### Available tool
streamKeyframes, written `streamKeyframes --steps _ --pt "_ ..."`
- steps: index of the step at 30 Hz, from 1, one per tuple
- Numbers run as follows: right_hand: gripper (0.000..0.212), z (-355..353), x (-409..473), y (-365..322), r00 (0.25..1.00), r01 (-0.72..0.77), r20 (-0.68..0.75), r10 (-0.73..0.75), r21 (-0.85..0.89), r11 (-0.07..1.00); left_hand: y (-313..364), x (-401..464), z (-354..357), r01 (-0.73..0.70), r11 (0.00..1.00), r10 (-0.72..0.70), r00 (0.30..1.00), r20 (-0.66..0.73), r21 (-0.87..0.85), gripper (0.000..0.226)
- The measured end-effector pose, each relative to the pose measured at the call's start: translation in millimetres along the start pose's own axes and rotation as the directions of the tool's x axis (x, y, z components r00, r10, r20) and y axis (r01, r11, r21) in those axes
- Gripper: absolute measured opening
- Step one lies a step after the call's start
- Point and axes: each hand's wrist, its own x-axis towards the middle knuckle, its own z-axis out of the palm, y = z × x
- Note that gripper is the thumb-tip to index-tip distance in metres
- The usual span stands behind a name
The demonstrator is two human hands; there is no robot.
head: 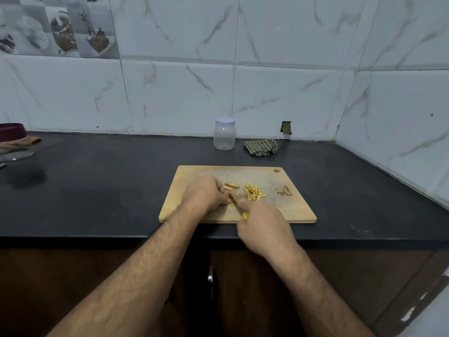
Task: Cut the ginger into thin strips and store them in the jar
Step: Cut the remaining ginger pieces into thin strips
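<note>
A wooden cutting board (286,210) lies on the black counter. On it, my left hand (205,192) curls its fingers down over a small ginger piece, mostly hidden beneath them. My right hand (264,224) grips a yellow-handled knife (234,201), its blade angled up to the left fingertips. Ginger slices (231,185) lie just beyond my left hand. A pile of thin ginger strips (254,192) sits mid-board, and peel scraps (286,190) lie to the right. The clear plastic jar (224,134) with a white lid stands shut behind the board by the wall.
A checked cloth (261,147) lies crumpled right of the jar. At the far left stand a dark red bowl (12,132) and a glass lid (17,154). Marble-tiled walls close the back and right sides. The counter's front edge runs just below the board.
</note>
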Motion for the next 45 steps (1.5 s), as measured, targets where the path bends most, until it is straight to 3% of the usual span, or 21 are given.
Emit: streamKeyframes --steps 27,32,39,45 --pt "0.048 1 5 -3 0.999 0.037 0.036 -0.036 -0.029 0.999 3 -4 -4 0.052 0.996 -0.050 0.998 0.042 -0.066 0.007" --pt "0.037 9 -7 5 1.000 0.015 0.020 -0.014 -0.046 0.999 2 -4 -3 0.059 0.995 -0.055 0.997 0.049 -0.078 0.017" --pt "0.048 4 -7 5 1.000 0.006 -0.014 -0.005 0.027 1.000 4 -4 -4 0.089 0.991 -0.084 0.995 0.055 -0.096 0.005" --pt "0.049 4 -1 2 1.000 0.017 -0.001 -0.017 0.026 1.000 4 -4 -4 0.106 0.991 -0.101 0.993 0.059 -0.086 0.011"
